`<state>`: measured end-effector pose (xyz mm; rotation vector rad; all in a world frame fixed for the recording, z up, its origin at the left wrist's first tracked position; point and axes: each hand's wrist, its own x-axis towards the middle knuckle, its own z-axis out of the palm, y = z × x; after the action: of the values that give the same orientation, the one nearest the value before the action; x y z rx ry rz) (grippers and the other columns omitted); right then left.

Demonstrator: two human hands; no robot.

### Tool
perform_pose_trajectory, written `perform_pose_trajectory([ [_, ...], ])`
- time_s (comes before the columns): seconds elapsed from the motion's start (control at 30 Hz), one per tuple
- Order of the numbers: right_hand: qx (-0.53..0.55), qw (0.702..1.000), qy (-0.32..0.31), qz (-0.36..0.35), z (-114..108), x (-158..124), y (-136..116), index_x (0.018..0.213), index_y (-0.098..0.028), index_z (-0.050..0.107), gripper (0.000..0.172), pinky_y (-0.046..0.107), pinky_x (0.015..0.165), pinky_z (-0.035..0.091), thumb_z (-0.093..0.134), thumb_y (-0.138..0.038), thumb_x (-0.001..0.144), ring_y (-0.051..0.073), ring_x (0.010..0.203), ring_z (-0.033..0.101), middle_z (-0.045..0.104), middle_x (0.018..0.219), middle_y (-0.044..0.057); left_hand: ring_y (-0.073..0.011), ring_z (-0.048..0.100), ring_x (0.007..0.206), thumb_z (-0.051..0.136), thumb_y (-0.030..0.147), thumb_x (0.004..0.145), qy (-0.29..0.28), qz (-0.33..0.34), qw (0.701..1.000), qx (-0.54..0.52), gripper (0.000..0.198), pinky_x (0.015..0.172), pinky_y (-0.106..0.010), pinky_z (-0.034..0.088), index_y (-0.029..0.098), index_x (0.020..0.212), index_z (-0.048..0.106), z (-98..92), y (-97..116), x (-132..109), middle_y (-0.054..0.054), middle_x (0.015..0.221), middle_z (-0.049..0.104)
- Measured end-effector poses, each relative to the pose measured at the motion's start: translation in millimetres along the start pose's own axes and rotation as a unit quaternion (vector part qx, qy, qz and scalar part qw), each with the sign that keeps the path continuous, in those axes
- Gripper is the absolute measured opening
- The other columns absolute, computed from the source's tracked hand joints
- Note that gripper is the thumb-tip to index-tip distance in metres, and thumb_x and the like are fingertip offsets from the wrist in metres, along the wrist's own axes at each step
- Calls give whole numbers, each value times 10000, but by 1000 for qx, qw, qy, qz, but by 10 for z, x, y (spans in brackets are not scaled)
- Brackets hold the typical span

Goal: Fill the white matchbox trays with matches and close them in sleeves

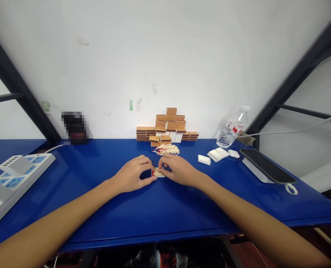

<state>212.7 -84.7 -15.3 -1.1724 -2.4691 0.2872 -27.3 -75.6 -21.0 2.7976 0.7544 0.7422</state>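
Observation:
A small white matchbox tray (161,176) lies on the blue table, filled with matches (157,172) whose red heads point left. My left hand (134,173) grips the tray's left end between thumb and fingers. From the right, my right hand (178,169) curls over the tray, its fingertips pressed on the matches inside; they hide part of them. Just beyond both hands is a loose pile of matches (168,149). Behind that pile, orange-brown matchboxes (171,124) stand stacked against the wall.
White tray-like boxes (204,159) and a white earphone case (234,153) lie to the right, near a water bottle (232,128). A phone (267,165) rests on a white block farther right. At left sits a power strip (17,182) with plugged-in adapters.

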Motion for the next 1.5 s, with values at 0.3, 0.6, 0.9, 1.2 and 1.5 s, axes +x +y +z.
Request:
perform_pose_trajectory([
  [0.3,-4,1000,-13,-1,9,13,33,903,-176,639,81,273,699,383,652,-222,968,157,809,562,609,935,39,-221,629,995,672,322,961,11,3,1000,-5,123,891,-375,540,214,1001,716,11,-12,-2,-62,1040,686],
  [0.6,9,999,-37,-18,-38,17,47,915,-174,649,65,277,730,402,642,-201,974,154,809,553,596,927,32,-221,635,981,677,336,961,22,8,1000,-2,132,880,-375,537,209,980,709,18,-23,5,-61,1021,699],
  [0.9,20,997,-67,-17,-26,14,52,943,-168,619,71,273,735,425,602,-200,1004,151,806,569,607,974,43,-219,631,972,674,337,963,21,8,1000,-5,137,870,-376,537,204,976,704,17,-25,4,-63,1016,701],
  [1.2,-49,998,-45,-5,2,35,40,980,-166,593,113,291,736,426,529,-225,1051,166,822,574,602,1036,67,-222,632,980,684,317,956,13,6,1000,1,110,876,-374,535,212,989,695,4,-14,8,-53,1013,700],
  [1.5,-37,997,-58,-23,19,28,41,981,-172,611,115,284,750,422,567,-258,1044,164,845,581,602,1051,62,-225,637,962,692,328,951,18,4,1000,-2,120,860,-371,536,208,956,687,5,-7,14,-58,996,698],
])
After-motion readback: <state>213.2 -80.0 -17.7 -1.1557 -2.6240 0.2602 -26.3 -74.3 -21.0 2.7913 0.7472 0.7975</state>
